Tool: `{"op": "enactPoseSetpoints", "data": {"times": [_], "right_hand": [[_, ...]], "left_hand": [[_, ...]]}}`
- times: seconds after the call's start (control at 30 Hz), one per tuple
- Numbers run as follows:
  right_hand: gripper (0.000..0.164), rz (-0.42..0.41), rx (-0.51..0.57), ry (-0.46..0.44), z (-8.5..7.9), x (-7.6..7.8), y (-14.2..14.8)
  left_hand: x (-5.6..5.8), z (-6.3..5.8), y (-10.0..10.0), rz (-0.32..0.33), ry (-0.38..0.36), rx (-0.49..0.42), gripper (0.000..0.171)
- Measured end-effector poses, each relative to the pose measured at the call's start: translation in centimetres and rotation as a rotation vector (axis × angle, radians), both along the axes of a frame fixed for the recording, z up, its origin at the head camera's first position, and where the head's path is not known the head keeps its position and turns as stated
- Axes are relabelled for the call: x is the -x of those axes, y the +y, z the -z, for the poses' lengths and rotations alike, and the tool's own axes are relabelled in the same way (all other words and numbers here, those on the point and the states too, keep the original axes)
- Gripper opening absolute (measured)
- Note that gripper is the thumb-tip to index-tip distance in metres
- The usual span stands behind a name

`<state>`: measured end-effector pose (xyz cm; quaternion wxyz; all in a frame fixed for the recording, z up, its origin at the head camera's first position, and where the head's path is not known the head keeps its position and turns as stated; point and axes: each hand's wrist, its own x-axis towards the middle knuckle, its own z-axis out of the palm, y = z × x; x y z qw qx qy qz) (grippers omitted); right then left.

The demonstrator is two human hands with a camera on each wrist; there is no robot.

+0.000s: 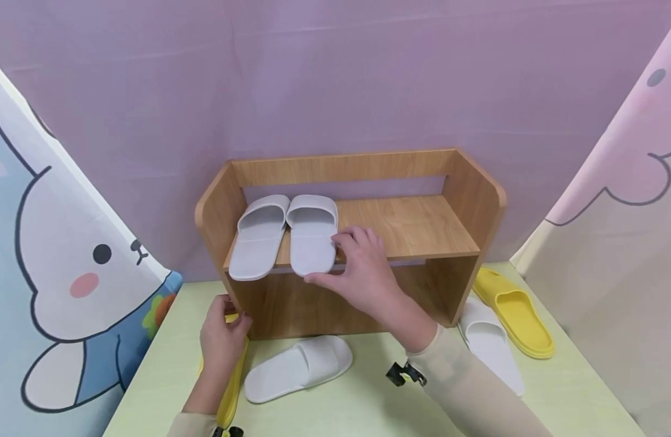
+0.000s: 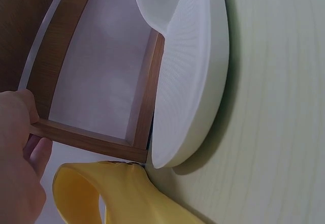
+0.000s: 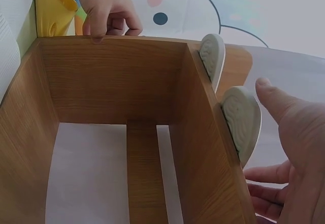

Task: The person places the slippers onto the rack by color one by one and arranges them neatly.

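A wooden two-tier shoe rack (image 1: 412,224) stands against the back curtain. Two white slippers, a left one (image 1: 253,252) and a right one (image 1: 312,246), lie side by side on its upper shelf, heels toward me and slightly past the front edge. My right hand (image 1: 365,270) is at the right slipper's heel, thumb and fingers spread apart. In the right wrist view a gap shows between the thumb (image 3: 274,99) and that slipper (image 3: 241,120). My left hand (image 1: 223,334) grips the front edge of the rack's left side panel, seen also in the left wrist view.
A white slipper (image 1: 303,369) lies on the pale green table before the rack. One yellow slipper (image 1: 230,397) is partly hidden beneath my left arm. Right of the rack lie another white slipper (image 1: 488,343) and a yellow one (image 1: 521,315). Printed curtains hang on both sides.
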<state>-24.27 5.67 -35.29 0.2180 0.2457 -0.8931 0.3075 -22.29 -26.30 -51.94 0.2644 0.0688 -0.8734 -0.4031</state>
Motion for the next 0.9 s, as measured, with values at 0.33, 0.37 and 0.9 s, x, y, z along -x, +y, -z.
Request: {"op": "enactPoseSetpoints", "data": {"times": [0.33, 0.37, 0.9], "right_hand": [[0.063, -0.107, 0.165, 0.098, 0.7, -0.3, 1.9], [0.062, -0.119, 0.176, 0.109, 0.8, -0.4, 2.2], [0.041, -0.216, 0.191, 0.207, 4.1, -1.6, 8.5]], "left_hand": [[0.1, 0.0, -0.1, -0.017, 0.011, 0.013, 0.042], [0.1, 0.0, -0.1, -0.017, 0.013, 0.012, 0.041], [-0.1, 0.0, -0.2, -0.017, 0.035, 0.01, 0.039]]}}
